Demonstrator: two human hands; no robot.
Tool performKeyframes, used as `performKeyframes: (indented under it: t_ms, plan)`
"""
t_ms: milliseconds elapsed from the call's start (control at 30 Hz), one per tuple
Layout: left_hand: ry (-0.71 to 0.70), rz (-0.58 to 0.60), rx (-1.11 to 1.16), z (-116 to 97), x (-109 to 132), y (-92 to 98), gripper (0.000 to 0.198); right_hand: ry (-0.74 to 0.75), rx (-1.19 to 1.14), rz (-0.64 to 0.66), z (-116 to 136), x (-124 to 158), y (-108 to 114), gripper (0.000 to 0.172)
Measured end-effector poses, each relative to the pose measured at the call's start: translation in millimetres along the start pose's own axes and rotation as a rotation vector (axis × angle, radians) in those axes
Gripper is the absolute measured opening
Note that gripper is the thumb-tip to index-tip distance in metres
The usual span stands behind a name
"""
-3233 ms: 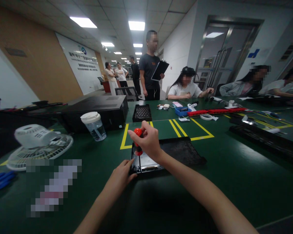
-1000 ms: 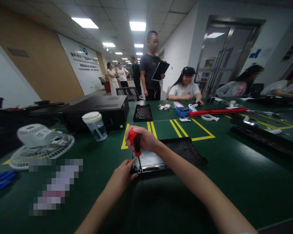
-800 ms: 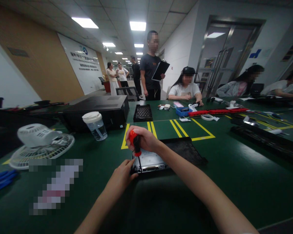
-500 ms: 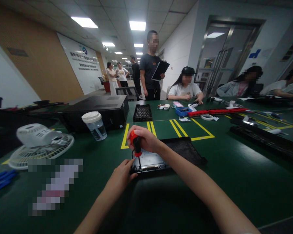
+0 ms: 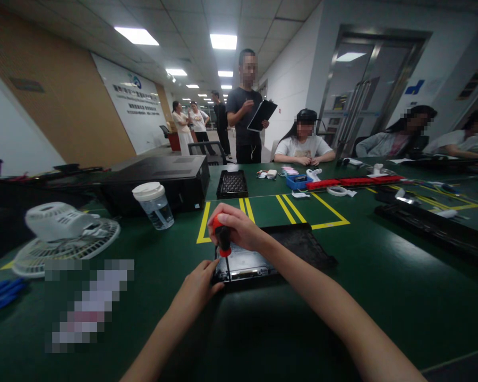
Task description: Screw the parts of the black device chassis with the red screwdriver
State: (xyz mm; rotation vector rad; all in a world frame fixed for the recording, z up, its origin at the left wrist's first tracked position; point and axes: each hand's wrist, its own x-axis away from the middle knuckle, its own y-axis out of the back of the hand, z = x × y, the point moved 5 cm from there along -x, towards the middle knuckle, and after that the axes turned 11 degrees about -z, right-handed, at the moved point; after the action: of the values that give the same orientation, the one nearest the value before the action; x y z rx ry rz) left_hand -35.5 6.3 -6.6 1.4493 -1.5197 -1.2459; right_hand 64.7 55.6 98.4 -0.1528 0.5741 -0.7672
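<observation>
A red-and-black screwdriver [image 5: 223, 237] is gripped from above by my right hand [image 5: 238, 225], its shaft pointing down. The tip meets the near left corner of a flat black device [image 5: 295, 241] with a silvery metal plate [image 5: 247, 260]; the screw, if any, is too small to make out. My left hand [image 5: 202, 284] grips the same corner, thumb at the near edge and fingers along the left side. My right forearm covers part of the device, which lies flat on the green table [image 5: 175, 339].
Left of the device are a lidded clear cup [image 5: 155, 207], a white fan [image 5: 63, 233] and a large black case [image 5: 159, 180]. Farther back sit a black tray [image 5: 232, 184] and a blue box [image 5: 298, 181]. A long black part [image 5: 434, 233] lies right. Several people are across the table.
Both my hands and the screwdriver stay at the same corner. Across the table, the standing person has raised a hand towards the clipboard, and the seated person has brought both hands together.
</observation>
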Motion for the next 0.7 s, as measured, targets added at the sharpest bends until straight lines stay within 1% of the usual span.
performKeyframes:
  t_ms: [200, 367, 533, 700]
  plan:
    - [-0.017, -0.020, 0.012, 1.2, 0.3, -1.2, 0.053, 0.000, 0.014, -0.045, 1.0, 1.0, 0.5, 0.015]
    - [-0.004, 0.000, 0.000, 0.1, 0.3, -0.9, 0.053, 0.009, 0.060, -0.083, 1.3, 1.9, 2.6, 0.018]
    - [-0.014, -0.009, -0.004, 1.3, 0.2, -2.4, 0.054, 0.041, 0.185, -0.101, 3.0, 3.2, 4.4, 0.020]
    - [-0.019, -0.008, -0.007, 0.8, 0.0, -2.2, 0.053, 0.087, 0.348, -0.166, 8.0, 3.7, 4.6, 0.023]
